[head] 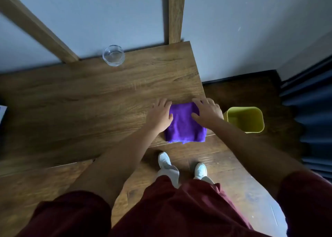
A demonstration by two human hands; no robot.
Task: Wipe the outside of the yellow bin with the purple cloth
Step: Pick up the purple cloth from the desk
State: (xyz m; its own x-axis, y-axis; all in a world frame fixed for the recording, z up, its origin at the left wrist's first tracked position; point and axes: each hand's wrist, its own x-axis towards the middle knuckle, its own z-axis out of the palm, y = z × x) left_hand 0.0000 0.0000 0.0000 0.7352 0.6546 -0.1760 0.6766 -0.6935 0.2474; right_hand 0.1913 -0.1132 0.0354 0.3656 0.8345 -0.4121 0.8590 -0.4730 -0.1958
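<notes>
Two hands: the left hand (159,115) and the right hand (206,113) lie flat on the purple cloth (185,127), one at each side edge.
Fingers: spread and extended on both hands, palms down; they press the cloth and close on nothing.
Cloth: folded into a rough square at the near right corner of the bench (89,96), its near hem just over the bench edge; probably being squared up before it is carried to the bin.
Yellow bin (255,128): upright on the floor just beside the bench's right edge, mouth open, within the right arm's reach.
Task state: judged not yet begun; no cloth touches the bin.
Glass bowl (113,55): at the far edge of the bench, well apart from the cloth.
Hidden: the bin's near left corner lies behind the right forearm; its outer walls are barely shown from above, so any dirt on them cannot be judged.
Cut off: a pale object at the left frame edge cannot be identified.
</notes>
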